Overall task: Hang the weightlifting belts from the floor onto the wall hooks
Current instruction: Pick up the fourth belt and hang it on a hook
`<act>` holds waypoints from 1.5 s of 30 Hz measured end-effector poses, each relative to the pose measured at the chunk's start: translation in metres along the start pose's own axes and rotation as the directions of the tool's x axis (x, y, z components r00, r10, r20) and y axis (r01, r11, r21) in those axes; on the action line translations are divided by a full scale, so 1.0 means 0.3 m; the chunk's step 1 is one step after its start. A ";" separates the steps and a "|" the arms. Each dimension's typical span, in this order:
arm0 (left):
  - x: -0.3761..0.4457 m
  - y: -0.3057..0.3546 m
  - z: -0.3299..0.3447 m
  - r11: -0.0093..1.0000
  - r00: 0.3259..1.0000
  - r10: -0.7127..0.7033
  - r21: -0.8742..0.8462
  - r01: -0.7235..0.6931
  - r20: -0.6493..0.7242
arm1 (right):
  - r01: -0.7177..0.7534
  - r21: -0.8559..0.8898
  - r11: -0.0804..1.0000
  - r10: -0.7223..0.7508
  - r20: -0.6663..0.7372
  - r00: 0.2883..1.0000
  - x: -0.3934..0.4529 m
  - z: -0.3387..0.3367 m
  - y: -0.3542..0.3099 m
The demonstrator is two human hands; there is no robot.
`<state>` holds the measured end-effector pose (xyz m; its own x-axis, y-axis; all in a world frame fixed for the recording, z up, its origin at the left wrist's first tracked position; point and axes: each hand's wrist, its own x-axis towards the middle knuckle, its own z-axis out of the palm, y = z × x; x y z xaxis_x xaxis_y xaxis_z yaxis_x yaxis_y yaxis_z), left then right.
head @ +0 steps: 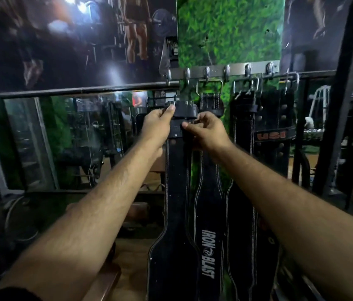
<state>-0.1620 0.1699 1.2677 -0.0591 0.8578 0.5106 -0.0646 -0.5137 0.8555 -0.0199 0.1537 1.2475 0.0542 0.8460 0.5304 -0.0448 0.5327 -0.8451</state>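
A black weightlifting belt (176, 192) with pale stitching hangs straight down in front of me. My left hand (157, 124) grips its top end by the buckle, and my right hand (207, 131) pinches the strap just below. The buckle end sits right under the metal hook rail (219, 70), near its second hook (186, 73); whether it hangs on that hook is unclear. Behind it an IRON BLAST belt (208, 253) hangs from the rail. Further right hang a black belt (242, 131) and a USI belt (272, 135).
The rail is fixed on a green leafy wall panel (229, 29). A mirror (73, 137) lies to the left, dark posters above it. A black metal rack post (342, 94) stands at the right. Wooden flooring (132, 257) shows below.
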 end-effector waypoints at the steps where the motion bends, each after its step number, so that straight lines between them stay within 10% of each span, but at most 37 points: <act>1: 0.024 -0.002 0.004 1.000 1.000 -0.009 0.018 0.009 -0.019 | 0.000 -0.017 1.000 0.000 0.001 1.000 0.010 0.008 -0.002; 8: 0.123 -0.060 0.023 0.987 0.996 0.063 -0.142 -0.072 -0.068 | 0.047 -0.284 0.958 -0.107 -0.199 0.974 0.101 0.042 -0.011; 14: 0.215 -0.074 0.041 0.980 0.998 -0.059 -0.191 0.051 -0.037 | 0.046 -0.379 0.924 -0.070 -0.051 0.996 0.156 0.037 -0.042; 30: 0.426 -0.017 0.139 0.980 0.966 0.200 0.028 -0.198 -0.162 | 0.153 -0.244 0.958 -0.165 -0.026 0.986 0.347 -0.003 -0.061; 40: 0.443 -0.055 0.153 0.994 0.965 -0.025 0.094 0.051 -0.261 | -0.034 -0.380 0.924 -0.045 -0.198 0.979 0.391 0.033 0.009; 45: 0.324 -0.147 0.114 0.996 0.996 -0.016 -0.092 0.008 -0.084 | -0.011 -0.427 0.904 -0.141 -0.321 0.937 0.302 0.062 0.135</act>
<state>-0.1308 0.2765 1.2824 -0.1411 0.8615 0.4878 -0.1569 -0.5059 0.8482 -0.0353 0.2523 1.2625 0.3773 0.7104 0.5941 0.3852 0.4630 -0.7983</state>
